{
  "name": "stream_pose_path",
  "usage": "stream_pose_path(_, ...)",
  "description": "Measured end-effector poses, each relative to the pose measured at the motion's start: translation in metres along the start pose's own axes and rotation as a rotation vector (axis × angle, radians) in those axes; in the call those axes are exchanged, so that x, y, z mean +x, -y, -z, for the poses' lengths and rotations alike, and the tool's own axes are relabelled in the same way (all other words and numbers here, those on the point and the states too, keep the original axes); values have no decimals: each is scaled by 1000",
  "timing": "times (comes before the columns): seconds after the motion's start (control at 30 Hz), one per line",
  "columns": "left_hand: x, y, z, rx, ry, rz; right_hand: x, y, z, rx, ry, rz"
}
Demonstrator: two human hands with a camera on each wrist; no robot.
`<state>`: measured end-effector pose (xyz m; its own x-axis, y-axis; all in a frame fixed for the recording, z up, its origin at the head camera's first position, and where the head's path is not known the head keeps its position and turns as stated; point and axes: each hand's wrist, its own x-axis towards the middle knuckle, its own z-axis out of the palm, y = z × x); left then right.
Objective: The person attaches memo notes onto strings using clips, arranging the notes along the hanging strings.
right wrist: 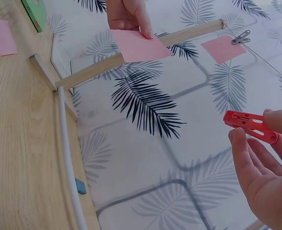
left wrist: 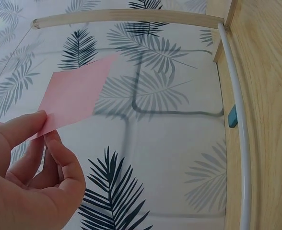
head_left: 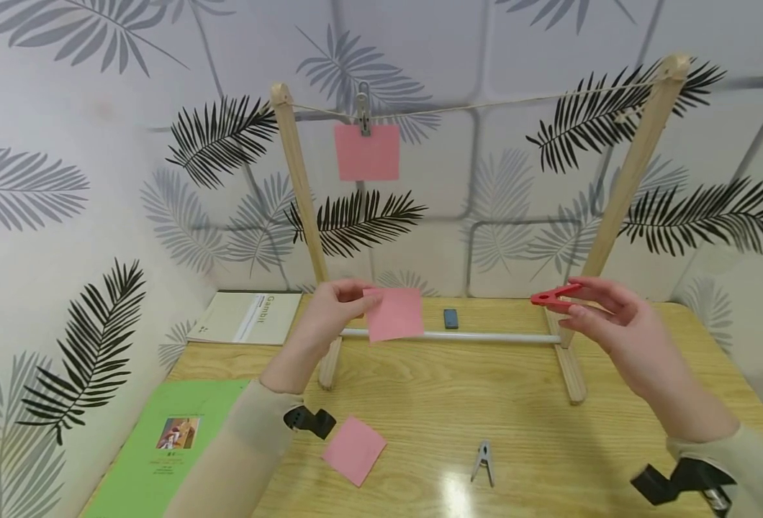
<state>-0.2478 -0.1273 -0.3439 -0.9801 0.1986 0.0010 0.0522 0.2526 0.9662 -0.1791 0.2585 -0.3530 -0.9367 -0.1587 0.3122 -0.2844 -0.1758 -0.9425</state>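
My left hand [head_left: 331, 314] pinches a pink paper square [head_left: 397, 314] by its left edge, thumb in front, held up before the wooden frame. In my right hand [head_left: 621, 324] a red clothespin [head_left: 555, 296] is pinched by its handles between thumb and fingers, pointing left. Another pink square [head_left: 368, 157] hangs from the string [head_left: 485, 106] under a metal clip [head_left: 363, 111], near the left post. On the table lie a further pink square [head_left: 355, 451] and a grey clothespin [head_left: 483, 462].
The frame has two wooden posts [head_left: 634, 165] and a white bar [head_left: 485, 337] low between them. A small blue-grey block [head_left: 450, 319] lies behind the bar. At the left are a Gambit notebook [head_left: 245, 316] and a green book [head_left: 174, 439] on the wooden table [head_left: 433, 403].
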Motion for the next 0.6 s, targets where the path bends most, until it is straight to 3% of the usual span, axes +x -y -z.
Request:
stream_pose_path(0.17, 3, -8, -3, -27, 12, -34, 6, 11, -1, 51, 0, 46)
stream_pose_path(0.3, 6, -16, -6, -19, 26, -47, 12, 20, -2, 19, -8, 45)
stream_pose_path(0.6, 16, -48, -7, 29, 18, -115, 27, 38, -8, -22, 12, 72)
